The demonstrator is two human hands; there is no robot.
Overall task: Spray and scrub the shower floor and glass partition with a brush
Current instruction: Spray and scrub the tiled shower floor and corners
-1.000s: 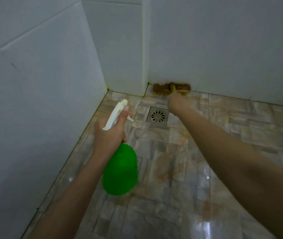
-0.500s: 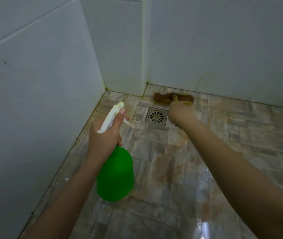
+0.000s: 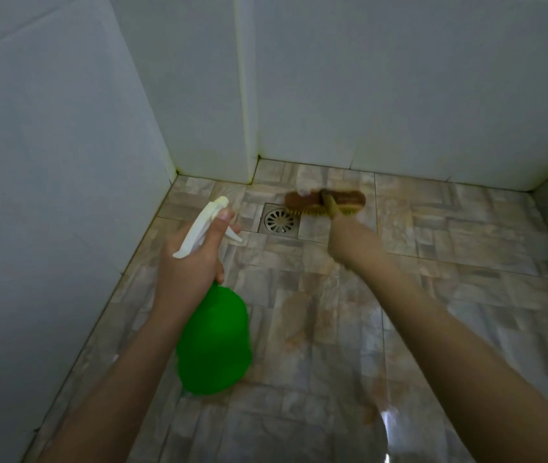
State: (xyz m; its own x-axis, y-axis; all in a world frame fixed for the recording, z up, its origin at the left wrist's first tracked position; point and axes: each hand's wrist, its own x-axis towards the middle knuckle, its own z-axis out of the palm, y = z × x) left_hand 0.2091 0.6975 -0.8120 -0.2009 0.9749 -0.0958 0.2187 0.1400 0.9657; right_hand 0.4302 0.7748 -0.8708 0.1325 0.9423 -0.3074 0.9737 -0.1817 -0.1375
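Observation:
My left hand (image 3: 192, 259) grips the neck of a green spray bottle (image 3: 214, 342) with a white trigger head, held above the floor with the nozzle pointing to the far left corner. My right hand (image 3: 349, 242) is closed around the yellowish handle of a brown scrub brush (image 3: 326, 202). The brush head rests bristles-down on the mottled beige tiled shower floor (image 3: 449, 235), just right of the square metal drain (image 3: 279, 222). No glass partition shows in this view.
White tiled walls (image 3: 48, 195) close in on the left and at the back, with a protruding corner column (image 3: 246, 95) behind the drain. The floor near the bottom edge shines wet with a light reflection (image 3: 389, 426).
The brush has been pulled back from the base of the back wall toward me, now beside the drain. The left hand with the bottle stays about the same.

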